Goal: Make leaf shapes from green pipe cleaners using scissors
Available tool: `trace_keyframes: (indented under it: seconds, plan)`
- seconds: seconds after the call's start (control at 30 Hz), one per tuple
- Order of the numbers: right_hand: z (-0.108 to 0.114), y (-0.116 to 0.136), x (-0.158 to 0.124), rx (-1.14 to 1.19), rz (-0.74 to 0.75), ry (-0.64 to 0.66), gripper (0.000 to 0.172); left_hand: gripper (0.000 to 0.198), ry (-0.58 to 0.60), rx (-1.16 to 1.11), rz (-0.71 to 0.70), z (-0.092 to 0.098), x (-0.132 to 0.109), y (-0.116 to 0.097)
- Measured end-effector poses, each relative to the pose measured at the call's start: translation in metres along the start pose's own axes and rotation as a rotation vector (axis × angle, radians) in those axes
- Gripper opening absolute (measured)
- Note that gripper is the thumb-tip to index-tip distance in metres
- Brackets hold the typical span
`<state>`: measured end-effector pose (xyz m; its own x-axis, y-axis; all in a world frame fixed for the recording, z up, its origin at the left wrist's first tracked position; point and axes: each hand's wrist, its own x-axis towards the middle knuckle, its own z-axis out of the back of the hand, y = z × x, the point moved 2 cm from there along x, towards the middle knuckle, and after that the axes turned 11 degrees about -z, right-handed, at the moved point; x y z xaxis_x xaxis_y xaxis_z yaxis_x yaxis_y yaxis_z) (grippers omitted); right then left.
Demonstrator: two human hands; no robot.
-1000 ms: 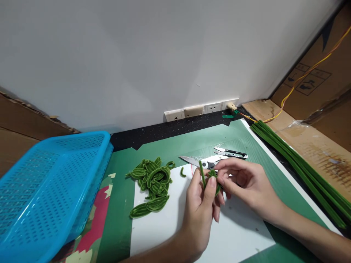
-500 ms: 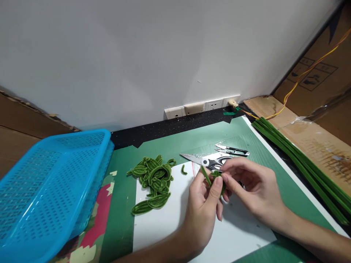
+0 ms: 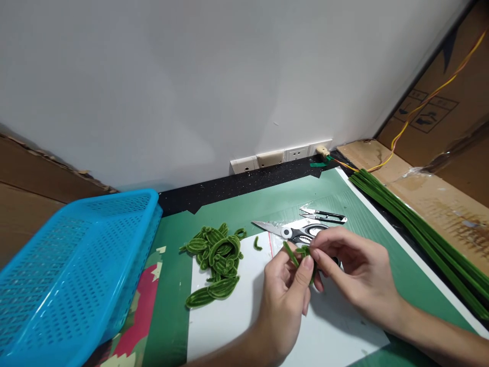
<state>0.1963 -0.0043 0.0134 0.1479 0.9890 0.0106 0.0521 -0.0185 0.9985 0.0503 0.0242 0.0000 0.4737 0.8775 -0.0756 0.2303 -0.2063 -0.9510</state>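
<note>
- Left hand (image 3: 284,295): pinching a green piece (image 3: 291,254) between thumb and fingers, one end poking up.
- Right hand (image 3: 359,275): thumb and forefinger gripping that piece beside the left thumb.
- Scissors (image 3: 287,232): just beyond both hands.
- Pile (image 3: 219,260): left of the left hand, partly on paper (image 3: 229,326).
- Bundle (image 3: 416,238): right of the right hand.

Bare forearms (image 3: 428,331) — slim bare fingers (image 3: 303,279)

The left hand (image 3: 284,295) is pinching, thumb uppermost, and the right hand (image 3: 359,278) is curling its fingers (image 3: 335,236) close beside.
</note>
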Motion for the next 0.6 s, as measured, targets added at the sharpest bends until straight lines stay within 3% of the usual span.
trace_keyframes:
  seconds: [0.27, 0.6]
  plan:
    - [0.006, 0.006, 0.011, -0.018, -0.068, 0.036, 0.003, 0.039, -0.062, -0.041, -0.005, -0.001, 0.002, -0.002]
    - [0.007, 0.008, 0.017, -0.086, -0.199, 0.140, 0.013, 0.037, -0.104, -0.030, -0.020, -0.001, 0.004, 0.000]
